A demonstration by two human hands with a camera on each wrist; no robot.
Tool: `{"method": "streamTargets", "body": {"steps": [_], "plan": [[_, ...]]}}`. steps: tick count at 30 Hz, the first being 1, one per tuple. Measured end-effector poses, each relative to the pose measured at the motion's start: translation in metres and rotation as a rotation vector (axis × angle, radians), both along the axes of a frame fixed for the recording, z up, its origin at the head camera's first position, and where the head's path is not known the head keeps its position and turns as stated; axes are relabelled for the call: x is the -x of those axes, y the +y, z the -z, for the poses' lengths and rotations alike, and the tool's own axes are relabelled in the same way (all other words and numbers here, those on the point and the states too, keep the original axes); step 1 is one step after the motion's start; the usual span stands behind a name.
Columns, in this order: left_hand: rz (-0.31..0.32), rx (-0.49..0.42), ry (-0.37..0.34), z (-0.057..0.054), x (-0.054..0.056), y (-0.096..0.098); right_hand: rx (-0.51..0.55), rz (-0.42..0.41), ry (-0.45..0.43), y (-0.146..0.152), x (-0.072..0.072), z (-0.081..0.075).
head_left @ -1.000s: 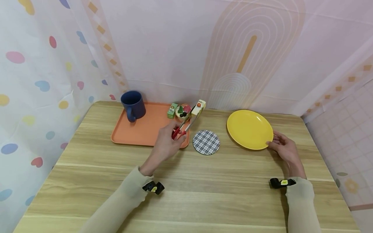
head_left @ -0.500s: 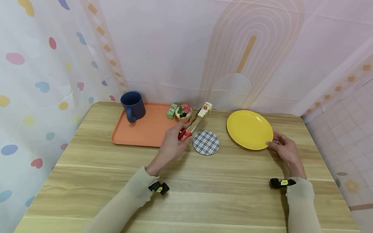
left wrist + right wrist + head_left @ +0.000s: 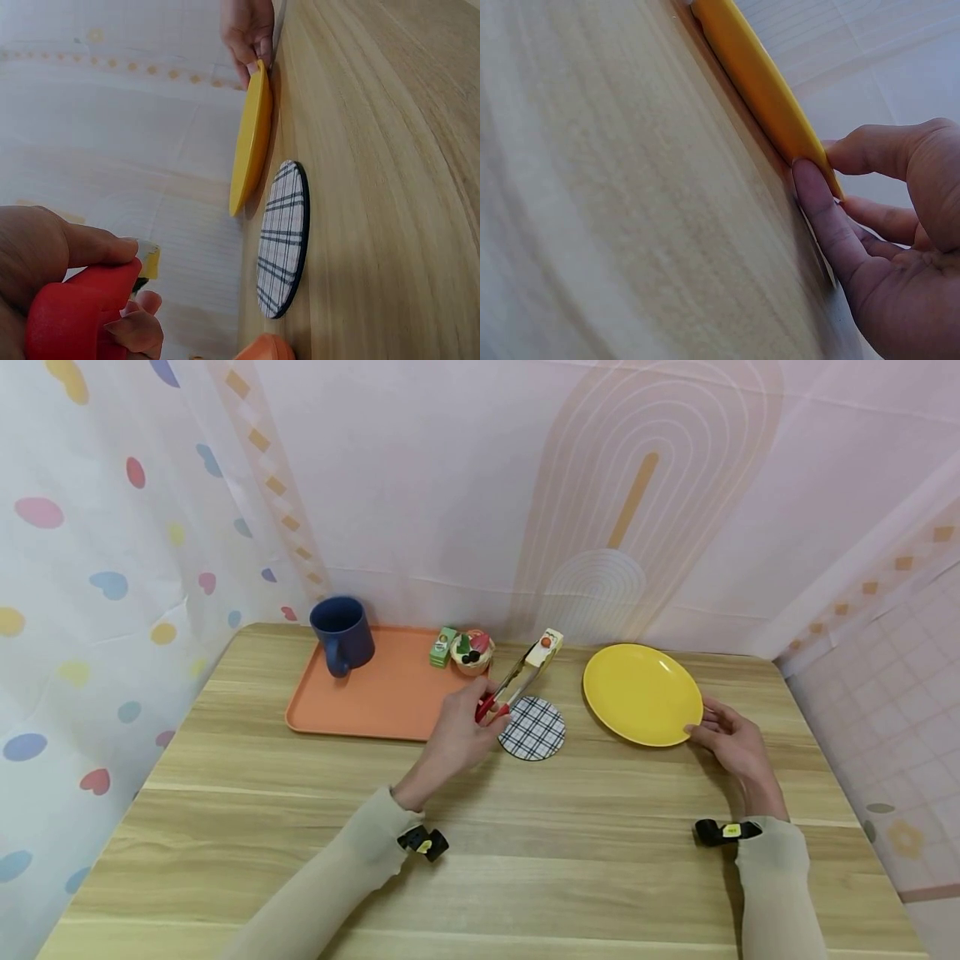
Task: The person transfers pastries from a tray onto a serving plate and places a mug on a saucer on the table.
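Observation:
In the head view my left hand [image 3: 463,731] grips red-handled metal tongs [image 3: 486,707], whose tips clamp a small cream-coloured toy cake slice [image 3: 544,648] with an orange-red topping. The slice hangs above the table between the tray and a yellow plate [image 3: 643,693]. Below the handles is a round plaid coaster [image 3: 536,731], partly covered by my hand. My right hand [image 3: 733,743] pinches the plate's right rim between thumb and fingers. In the right wrist view the plate [image 3: 765,82] appears edge-on, close to the tabletop.
An orange tray [image 3: 375,702] lies on the left of the wooden table. It bears a dark blue mug [image 3: 343,635], a green toy block [image 3: 442,647] and a toy fruit tart [image 3: 472,652]. A patterned cloth backdrop [image 3: 435,510] rises behind the table.
My left hand has moved right with the tongs and cake slice, from over the tray's right edge towards the plate. The slice hangs slightly lower in view. My right hand and the plate have stayed put.

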State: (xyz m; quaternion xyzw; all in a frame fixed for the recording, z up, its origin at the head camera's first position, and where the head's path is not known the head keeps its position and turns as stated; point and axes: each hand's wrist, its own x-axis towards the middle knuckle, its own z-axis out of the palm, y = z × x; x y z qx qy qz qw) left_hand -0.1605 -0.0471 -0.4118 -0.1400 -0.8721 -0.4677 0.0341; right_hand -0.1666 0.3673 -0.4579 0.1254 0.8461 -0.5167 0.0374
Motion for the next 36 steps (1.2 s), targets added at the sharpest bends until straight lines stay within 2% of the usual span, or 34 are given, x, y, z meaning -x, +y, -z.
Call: {"method": "streamTargets", "body": {"steps": [14,36], "plan": [[0.027,0.01,-0.018,0.003,0.006,0.018,0.0,0.002,0.001,0.001,0.0,0.001],[0.091,0.024,-0.004,0.01,0.015,0.043,0.021,0.007,0.014,-0.002,0.0,-0.002]]}}
